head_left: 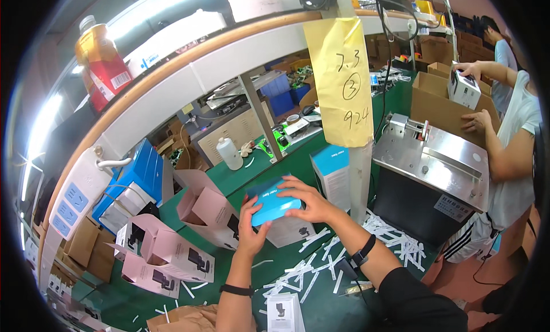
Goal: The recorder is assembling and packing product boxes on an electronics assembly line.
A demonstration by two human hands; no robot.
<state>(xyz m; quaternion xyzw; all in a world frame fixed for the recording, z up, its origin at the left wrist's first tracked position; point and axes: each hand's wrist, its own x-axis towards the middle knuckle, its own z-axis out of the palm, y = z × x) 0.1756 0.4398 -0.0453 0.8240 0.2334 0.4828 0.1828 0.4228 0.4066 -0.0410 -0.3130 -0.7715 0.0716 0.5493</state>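
Note:
A white carton with a blue top stands on the green bench in front of me, between my hands. My left hand grips its left side near the top edge. Across the top and right edge lie the fingers of my right hand, the thumb toward the near side. Part of the top is hidden under my fingers. Close on the left stands a pink box with raised flaps, and another open pink box is nearer to me. Behind my right hand is a second blue-topped carton.
White paper strips litter the bench around a stack of printed booklets. A metal-topped machine stands right, beside a post with a yellow paper. A white bottle stands behind. At far right, a co-worker holds a white box.

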